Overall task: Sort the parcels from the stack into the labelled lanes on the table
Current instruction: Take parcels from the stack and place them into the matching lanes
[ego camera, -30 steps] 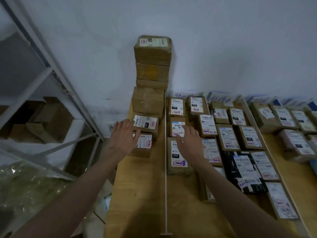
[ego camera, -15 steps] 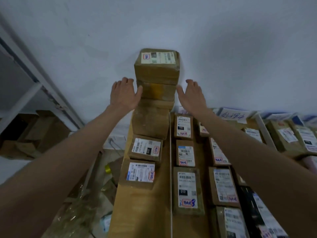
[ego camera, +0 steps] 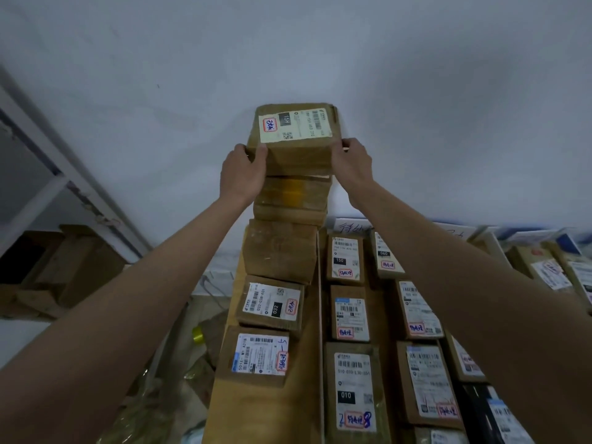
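Both hands gripped the top parcel [ego camera: 296, 145] of the stack [ego camera: 288, 203], high in the middle of the frame against the pale wall [ego camera: 416, 91]. Our left hand [ego camera: 243, 174] curled round its left edge, thumb laid over the near corner; our right hand [ego camera: 352, 161] clasped the right edge, fingers wrapped round the side. That top parcel, a brown box with a white label bearing "15H" and a red stamp, sat on the boxes beneath it; we could not tell whether it had lifted clear.

Below the stack, two labelled parcels [ego camera: 270, 306] lay one before the other on the wooden worktop [ego camera: 266, 418]. A thin white divider [ego camera: 321, 315] ran down the worktop just right of them. Right of it, more labelled parcels lay flat in rows, the nearest marked "010" [ego camera: 354, 392]. Handwritten lane signs [ego camera: 352, 227] stood at the back against the wall, partly hidden by our right forearm. At the left of the frame stood a metal shelf frame [ego camera: 64, 177] with cardboard boxes [ego camera: 64, 270] behind it.
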The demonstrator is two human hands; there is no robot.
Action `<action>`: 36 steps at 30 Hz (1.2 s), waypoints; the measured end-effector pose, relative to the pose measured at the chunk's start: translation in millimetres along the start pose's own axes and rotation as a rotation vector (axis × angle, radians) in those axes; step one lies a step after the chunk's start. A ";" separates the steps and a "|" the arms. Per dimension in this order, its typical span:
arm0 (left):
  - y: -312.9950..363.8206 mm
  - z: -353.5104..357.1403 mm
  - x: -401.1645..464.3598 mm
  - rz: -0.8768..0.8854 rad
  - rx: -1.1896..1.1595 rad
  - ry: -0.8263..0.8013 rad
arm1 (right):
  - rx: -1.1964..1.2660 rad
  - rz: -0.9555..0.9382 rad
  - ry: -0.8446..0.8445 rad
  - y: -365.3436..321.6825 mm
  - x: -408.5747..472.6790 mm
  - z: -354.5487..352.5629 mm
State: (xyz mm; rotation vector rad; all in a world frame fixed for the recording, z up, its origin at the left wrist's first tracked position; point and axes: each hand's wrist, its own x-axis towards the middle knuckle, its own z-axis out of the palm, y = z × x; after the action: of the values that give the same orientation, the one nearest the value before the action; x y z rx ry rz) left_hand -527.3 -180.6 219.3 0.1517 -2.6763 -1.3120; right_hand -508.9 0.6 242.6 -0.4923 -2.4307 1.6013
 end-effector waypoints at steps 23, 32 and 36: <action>-50.6 -65.3 -239.5 -0.139 -0.106 -0.833 | 0.213 0.152 -0.273 75.6 -197.3 -82.1; -57.0 -48.6 -276.6 -0.186 -0.145 -0.776 | 0.046 0.127 -0.155 94.5 -240.6 -90.7; -52.4 -32.5 -289.7 -0.208 -0.126 -0.739 | -0.159 0.042 -0.027 116.5 -265.8 -109.8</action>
State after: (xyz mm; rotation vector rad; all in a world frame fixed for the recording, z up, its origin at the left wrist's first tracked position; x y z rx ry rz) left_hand -235.5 -191.6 169.6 -0.0975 -3.2108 -1.8985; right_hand -206.0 37.1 186.1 -0.5547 -2.5972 1.4462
